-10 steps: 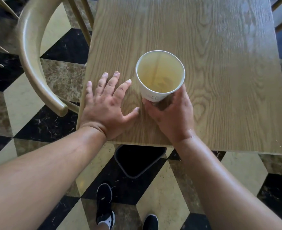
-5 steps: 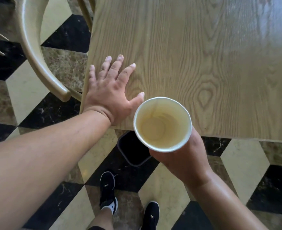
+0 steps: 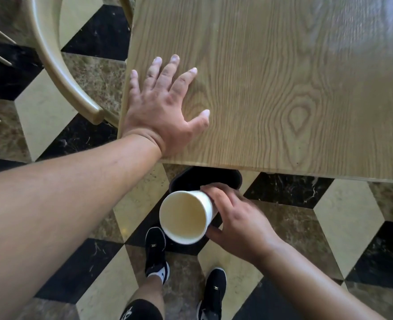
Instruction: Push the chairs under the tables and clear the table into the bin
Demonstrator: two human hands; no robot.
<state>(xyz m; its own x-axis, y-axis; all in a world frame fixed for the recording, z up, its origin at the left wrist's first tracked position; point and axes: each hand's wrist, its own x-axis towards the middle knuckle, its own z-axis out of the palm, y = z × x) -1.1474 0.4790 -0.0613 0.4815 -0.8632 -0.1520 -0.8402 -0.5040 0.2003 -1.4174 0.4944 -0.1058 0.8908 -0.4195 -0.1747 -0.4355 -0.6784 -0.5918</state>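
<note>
My right hand [image 3: 239,225] grips a white paper cup [image 3: 186,215] by its side, tilted with its mouth toward me, below the table's near edge. The cup hangs just over a black bin [image 3: 204,179] that stands on the floor, half tucked under the table. My left hand [image 3: 163,107] lies flat, fingers spread, on the near left corner of the wooden table [image 3: 283,77]. A pale wooden chair [image 3: 59,65] with a curved back stands at the table's left side.
The floor is patterned in black, cream and brown tiles. My two feet in black shoes [image 3: 156,252] stand just in front of the bin. Thin spindles of another chair show at the far left edge.
My right hand has lifted the cup off the table, brought it down past the near edge and tilted it over the bin. My left hand stays flat on the table.
</note>
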